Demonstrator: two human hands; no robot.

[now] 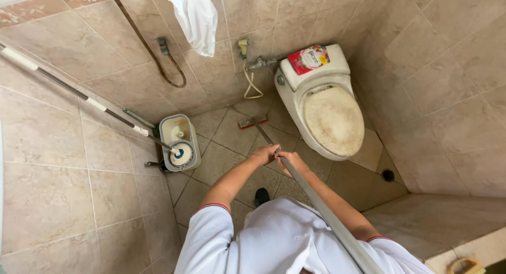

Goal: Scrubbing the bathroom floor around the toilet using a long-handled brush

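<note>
Left hand and right hand both shut tight around a long grey broom handle. Brush end down on the floor, just beside the toilet. Mop bucket near the wall.

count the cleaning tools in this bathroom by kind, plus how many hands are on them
long-handled floor brush: 1, gripped by left hand and right hand
spin mop: 1
mop bucket: 1
scrub brush: 1
total: 4 tools, 2 hands
</note>
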